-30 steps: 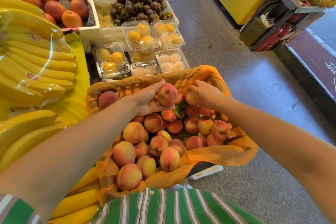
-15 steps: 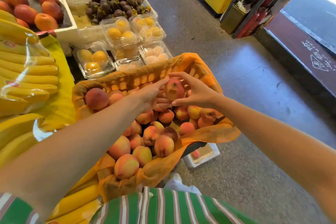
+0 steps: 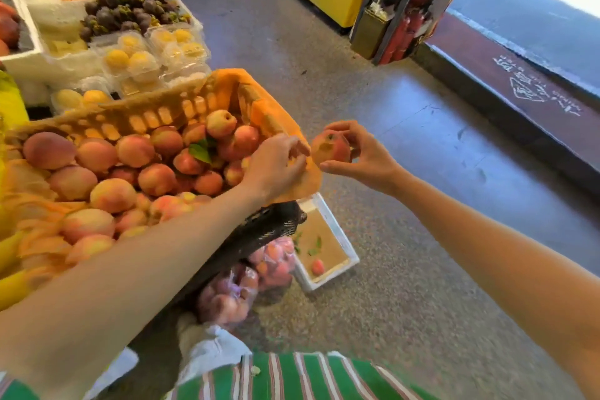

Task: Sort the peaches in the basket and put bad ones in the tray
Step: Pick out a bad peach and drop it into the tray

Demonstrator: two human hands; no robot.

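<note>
Your orange-lined lattice basket [image 3: 156,117] holds the heaped pink-and-yellow round peaches [image 3: 134,151]. Your left hand [image 3: 277,166] is over the basket's right rim with its fingers bent. Whether it grips the liner cannot be determined. The white foam tray [image 3: 328,281] lies on the floor below the basket's right end. Just right of the basket, your right hand [image 3: 363,156] pinches a single pink peach [image 3: 331,148] between thumb and fingertips.

Right grip [image 3: 354,156] pinches a peach [image 3: 331,148] just past the basket [image 3: 181,109] rim — left grip [image 3: 276,166] beside it, tray [image 3: 339,227] below.
</note>
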